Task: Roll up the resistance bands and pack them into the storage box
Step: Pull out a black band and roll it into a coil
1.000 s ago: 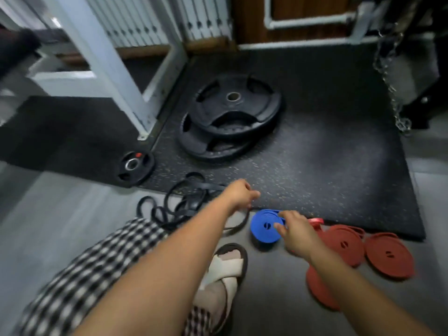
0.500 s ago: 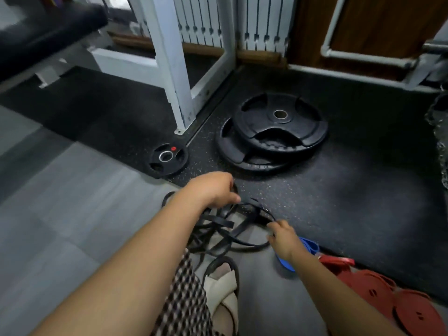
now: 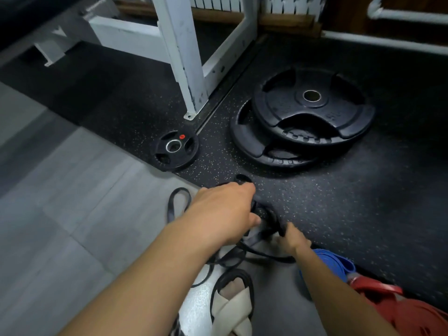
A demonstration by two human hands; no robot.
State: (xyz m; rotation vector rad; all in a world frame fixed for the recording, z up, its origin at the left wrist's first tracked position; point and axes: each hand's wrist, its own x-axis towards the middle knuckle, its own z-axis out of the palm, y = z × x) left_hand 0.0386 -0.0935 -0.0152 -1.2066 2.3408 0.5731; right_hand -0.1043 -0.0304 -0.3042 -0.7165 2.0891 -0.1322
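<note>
Head view — fingers of left hand [image 3: 223, 212] and right hand [image 3: 292, 240] grip tangled black bands [image 3: 268, 215]; blue band [image 3: 334, 263], red bands [image 3: 412, 311] beside.

Under me the grey tiled floor [image 3: 60, 214] meets a black speckled rubber mat [image 3: 363, 214]. On the mat lie a small weight plate [image 3: 174, 150], a big weight plate [image 3: 244, 141] with another stacked on it, and the foot of a white rack post [image 3: 184, 69]. Loose black bands [image 3: 177, 204] straddle the mat's edge. A rolled blue band [image 3: 332, 261], red bands [image 3: 400, 309] and my sandal [image 3: 232, 309] sit near it.
</note>
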